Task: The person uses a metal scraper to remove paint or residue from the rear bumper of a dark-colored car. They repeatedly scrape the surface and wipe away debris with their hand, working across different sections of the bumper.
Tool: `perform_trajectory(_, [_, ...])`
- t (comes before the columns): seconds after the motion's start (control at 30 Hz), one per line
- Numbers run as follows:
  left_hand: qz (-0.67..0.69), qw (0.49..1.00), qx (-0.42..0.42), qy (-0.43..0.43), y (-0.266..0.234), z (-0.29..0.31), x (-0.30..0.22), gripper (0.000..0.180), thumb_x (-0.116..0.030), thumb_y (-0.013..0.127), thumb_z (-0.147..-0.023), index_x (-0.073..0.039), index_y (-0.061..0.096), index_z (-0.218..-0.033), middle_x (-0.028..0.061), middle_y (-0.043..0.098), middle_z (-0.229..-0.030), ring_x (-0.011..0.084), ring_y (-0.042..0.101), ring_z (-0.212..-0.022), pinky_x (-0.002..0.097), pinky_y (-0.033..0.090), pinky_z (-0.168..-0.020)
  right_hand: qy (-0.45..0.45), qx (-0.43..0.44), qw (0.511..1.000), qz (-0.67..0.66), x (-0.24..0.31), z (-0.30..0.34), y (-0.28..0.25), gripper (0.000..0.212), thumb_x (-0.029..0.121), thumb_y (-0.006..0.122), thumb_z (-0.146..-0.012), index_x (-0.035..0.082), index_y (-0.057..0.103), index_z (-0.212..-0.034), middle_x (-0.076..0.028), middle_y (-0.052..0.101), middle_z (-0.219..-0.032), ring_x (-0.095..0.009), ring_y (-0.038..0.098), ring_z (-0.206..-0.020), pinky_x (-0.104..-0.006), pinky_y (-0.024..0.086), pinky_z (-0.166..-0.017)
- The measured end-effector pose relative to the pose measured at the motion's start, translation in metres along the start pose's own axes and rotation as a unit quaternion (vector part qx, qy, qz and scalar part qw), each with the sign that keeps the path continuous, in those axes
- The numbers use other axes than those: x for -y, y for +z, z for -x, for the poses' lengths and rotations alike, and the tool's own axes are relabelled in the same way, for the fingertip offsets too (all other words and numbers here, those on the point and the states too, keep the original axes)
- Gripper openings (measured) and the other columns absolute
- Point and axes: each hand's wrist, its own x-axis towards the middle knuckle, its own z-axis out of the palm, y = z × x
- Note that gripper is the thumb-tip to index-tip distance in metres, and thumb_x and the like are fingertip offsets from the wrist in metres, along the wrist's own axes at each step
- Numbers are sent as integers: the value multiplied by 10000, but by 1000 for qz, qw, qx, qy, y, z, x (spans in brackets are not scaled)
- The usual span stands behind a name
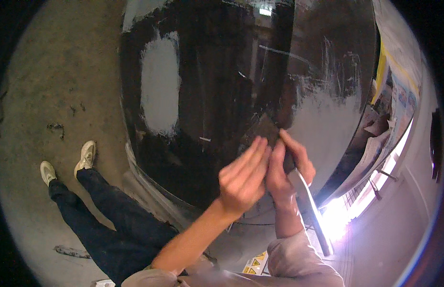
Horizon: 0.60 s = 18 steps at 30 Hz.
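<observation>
Over a dark, curved car-body panel (217,103) my two hands meet, fingertips close together. My left hand (243,174) has its fingers long and pressed together on a thin dark flat piece (266,126) with a squared corner; its thumb is hidden. Beside it, my right hand (286,165) is closed, thumb and fingers bent. Out of that hand runs a long shiny metal strip (312,210), slanting down toward my right sleeve. The strip's upper end is hidden by the fingers. Grey filler (327,129) covers the panel just right of my hands.
A smooth grey patch (159,86) lies on the panel's left part. Crumpled masking paper (394,95) lines the right edge. Another person's dark trouser legs (116,210) and pale shoes (86,155) are on the concrete floor (64,62) at left. Bright light glares at lower right.
</observation>
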Motion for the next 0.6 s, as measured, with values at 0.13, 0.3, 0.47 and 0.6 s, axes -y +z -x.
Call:
perform_trajectory(0.13, [6,999,-36,40,-2,3,0,317,123,674,-799,133,751,-1106,290,729,-1240,412,721,-1198,434,620,-955,-18,14,1000,-4,-1,6,-1,199,-4,758,-909,2,771,-1108,-166,797,-907,-190,772,-779,-303,587,-711])
perform_trajectory(0.3, [6,1000,-12,20,-1,16,4,309,133,660,-799,131,757,-1091,288,729,-1243,404,721,-1204,435,616,-964,22,17,999,32,-8,26,-3,188,-24,734,-924,-10,764,-1109,-169,798,-936,-160,773,-836,-289,588,-767])
perform_trajectory(0.47, [-2,999,-35,19,-1,17,-2,305,133,669,-786,119,767,-1074,274,749,-1203,396,736,-1175,426,618,-965,25,22,999,23,-9,29,-8,272,0,789,-863,11,787,-1134,-172,799,-906,-246,785,-744,-332,602,-694])
perform_trajectory(0.6, [0,995,-75,67,-1,2,-2,304,127,679,-789,117,767,-1080,275,749,-1199,396,731,-1186,430,616,-967,-95,-47,994,8,-7,17,5,276,-3,801,-851,18,789,-1126,-169,788,-878,-223,772,-722,-314,585,-663])
